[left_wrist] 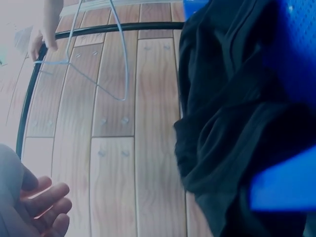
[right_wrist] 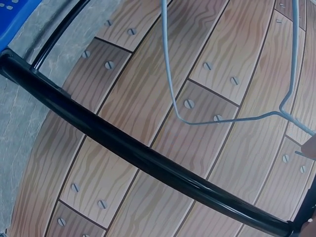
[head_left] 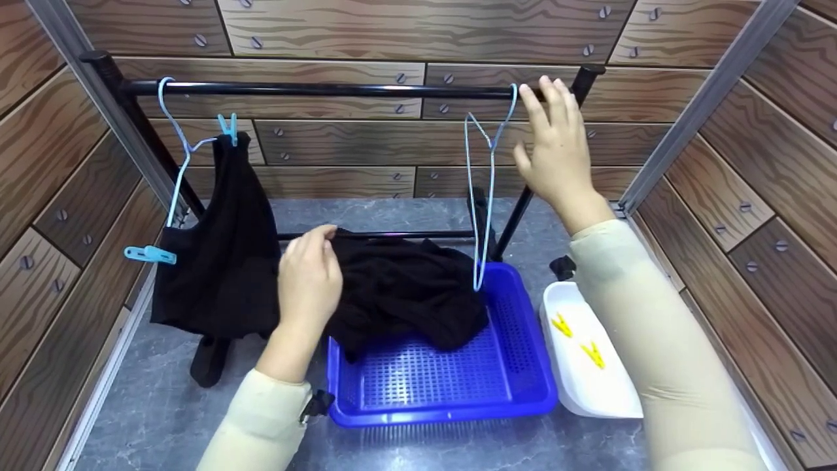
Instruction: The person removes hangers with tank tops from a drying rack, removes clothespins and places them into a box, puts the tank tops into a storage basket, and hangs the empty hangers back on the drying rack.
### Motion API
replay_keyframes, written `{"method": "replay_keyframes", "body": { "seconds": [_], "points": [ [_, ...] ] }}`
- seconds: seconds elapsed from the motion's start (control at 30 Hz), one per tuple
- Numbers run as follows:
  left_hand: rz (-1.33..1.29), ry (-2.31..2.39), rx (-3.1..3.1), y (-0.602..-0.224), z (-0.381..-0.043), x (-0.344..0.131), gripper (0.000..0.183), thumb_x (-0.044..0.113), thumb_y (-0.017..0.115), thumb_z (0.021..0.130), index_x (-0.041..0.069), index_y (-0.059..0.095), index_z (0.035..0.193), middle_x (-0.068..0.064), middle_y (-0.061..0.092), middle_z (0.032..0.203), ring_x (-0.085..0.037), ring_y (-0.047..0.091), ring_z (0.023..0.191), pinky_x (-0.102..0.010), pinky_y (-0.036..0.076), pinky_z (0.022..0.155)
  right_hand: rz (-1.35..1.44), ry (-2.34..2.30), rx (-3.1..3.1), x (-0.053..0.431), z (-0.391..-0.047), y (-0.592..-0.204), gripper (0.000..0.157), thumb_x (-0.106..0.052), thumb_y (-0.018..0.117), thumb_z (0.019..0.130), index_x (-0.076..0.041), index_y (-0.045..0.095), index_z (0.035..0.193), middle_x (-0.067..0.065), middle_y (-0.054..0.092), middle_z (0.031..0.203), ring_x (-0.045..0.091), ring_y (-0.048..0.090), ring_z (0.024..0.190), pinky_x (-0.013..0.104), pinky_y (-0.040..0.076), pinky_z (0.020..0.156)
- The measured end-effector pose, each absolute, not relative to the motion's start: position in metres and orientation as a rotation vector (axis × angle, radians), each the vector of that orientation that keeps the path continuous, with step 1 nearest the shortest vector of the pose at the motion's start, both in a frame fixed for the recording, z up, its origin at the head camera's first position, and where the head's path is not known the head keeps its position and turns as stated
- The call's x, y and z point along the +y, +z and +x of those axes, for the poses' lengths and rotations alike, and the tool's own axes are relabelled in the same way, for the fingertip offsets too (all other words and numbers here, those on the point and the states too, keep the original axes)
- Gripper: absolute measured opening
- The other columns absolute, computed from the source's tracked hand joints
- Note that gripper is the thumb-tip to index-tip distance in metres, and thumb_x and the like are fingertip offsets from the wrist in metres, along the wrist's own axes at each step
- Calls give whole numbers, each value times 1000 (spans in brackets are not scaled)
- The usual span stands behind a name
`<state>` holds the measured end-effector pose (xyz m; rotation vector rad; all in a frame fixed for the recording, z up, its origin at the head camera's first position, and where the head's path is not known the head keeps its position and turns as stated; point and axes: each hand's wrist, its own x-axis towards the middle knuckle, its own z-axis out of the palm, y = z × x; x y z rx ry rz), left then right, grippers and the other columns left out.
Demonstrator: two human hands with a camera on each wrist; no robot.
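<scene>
A light-blue wire hanger (head_left: 492, 190) hangs from the right part of the black rail (head_left: 340, 89) with nothing on it. My right hand (head_left: 556, 147) is raised beside its hook, fingers extended; whether a fingertip touches the hook I cannot tell. Lower down, my left hand (head_left: 308, 278) hovers between two dark garments, and its loosely bent fingers (left_wrist: 52, 202) hold nothing. Left of it a black garment (head_left: 219, 261) hangs on another blue hanger (head_left: 176, 176), with blue clothespins (head_left: 150, 254) on it. To its right, black cloth (head_left: 405, 288) lies bunched in a blue basket (head_left: 444, 415).
A white tray (head_left: 588, 392) with two yellow clothespins (head_left: 593, 354) stands right of the basket, under my right forearm. The rack's black right post (head_left: 516, 219) slopes down behind the basket. Wood-patterned walls (head_left: 353, 33) enclose the rack at the back and both sides.
</scene>
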<state>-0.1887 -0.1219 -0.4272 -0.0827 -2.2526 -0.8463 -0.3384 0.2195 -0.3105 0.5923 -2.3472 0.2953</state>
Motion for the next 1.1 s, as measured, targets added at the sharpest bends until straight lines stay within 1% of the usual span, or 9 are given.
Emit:
{"method": "replay_keyframes", "body": {
  "seconds": [0.1,0.3,0.47,0.53,0.67,0.83,0.93,1.1],
  "points": [
    [-45,-844,-2235,-421,-188,-131,27,5,50,95,3,68,116,-12,71,109,-37,63,102,-51,44,90,592,291,-2349,219,-338,-310,74,-15,66,89,-14,32,155,17,26,160,34,16,151,43,7,122],
    [36,-856,-2150,-406,-186,-152,28,5,52,94,1,68,116,-16,70,114,-41,60,107,-52,42,94,604,296,-2345,217,-339,-311,74,-13,65,88,-13,33,155,18,26,160,34,16,151,44,7,122],
    [58,-842,-2062,-395,-182,-166,28,3,53,91,-1,68,114,-18,68,114,-44,58,105,-52,41,93,597,297,-2345,218,-338,-312,73,-12,64,88,-13,33,154,17,26,160,34,16,151,44,9,122],
    [65,-836,-2041,-391,-179,-170,29,3,52,91,-1,68,115,-19,67,116,-44,56,105,-51,39,94,599,298,-2342,218,-338,-312,73,-12,64,88,-13,33,154,17,26,160,34,17,151,44,9,122],
    [96,-825,-2004,-386,-175,-176,30,2,53,90,-1,67,117,-18,64,121,-42,54,111,-50,37,99,596,290,-2341,218,-339,-311,74,-13,65,88,-13,33,155,17,26,160,34,16,151,44,8,122],
    [176,-803,-1930,-382,-169,-186,31,5,55,90,2,67,117,-15,61,129,-39,49,122,-48,32,107,593,276,-2355,218,-339,-311,75,-16,66,89,-13,31,155,18,25,160,34,16,151,44,7,122],
    [237,-770,-1877,-381,-166,-195,29,7,56,89,3,67,116,-15,59,132,-38,47,125,-47,30,108,593,279,-2356,218,-338,-311,74,-16,65,89,-13,32,155,18,25,160,34,16,151,44,7,122],
    [360,-785,-1782,-382,-163,-207,28,7,60,86,4,67,113,-13,56,135,-30,44,130,-42,27,110,595,296,-2345,219,-337,-311,73,-13,64,89,-13,33,155,17,26,160,34,16,151,44,7,122]
  ]
}}
